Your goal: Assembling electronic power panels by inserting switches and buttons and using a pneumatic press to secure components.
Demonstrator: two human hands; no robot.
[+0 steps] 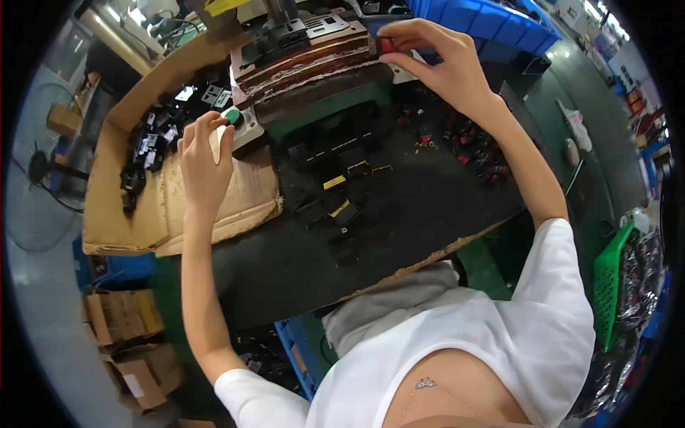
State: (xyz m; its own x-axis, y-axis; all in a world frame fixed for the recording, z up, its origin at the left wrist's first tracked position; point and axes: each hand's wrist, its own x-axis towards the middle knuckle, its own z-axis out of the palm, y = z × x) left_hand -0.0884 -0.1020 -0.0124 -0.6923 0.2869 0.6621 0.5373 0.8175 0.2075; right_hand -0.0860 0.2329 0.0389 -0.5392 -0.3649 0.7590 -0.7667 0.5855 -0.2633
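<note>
At the left, my left hand (202, 158) reaches up to a round green button (232, 115) on a pale control block (248, 131). Its fingertips are at the button, and a gap shows between thumb and bent fingers. My right hand (451, 65) is raised beside the right end of a layered press machine (307, 60). Thumb and forefinger pinch a small red part (386, 45), whose exact kind I cannot make out. Several small black-and-yellow pieces (334, 183) lie on the dark worktable (421, 207) below the machine.
A cardboard tray (114, 175) with black parts (151, 146) stands at the left. Red and black small parts (474, 139) are scattered under my right forearm. Behind is a blue bin (478, 21). A green basket (611, 285) stands at right, cardboard boxes (125, 317) at lower left.
</note>
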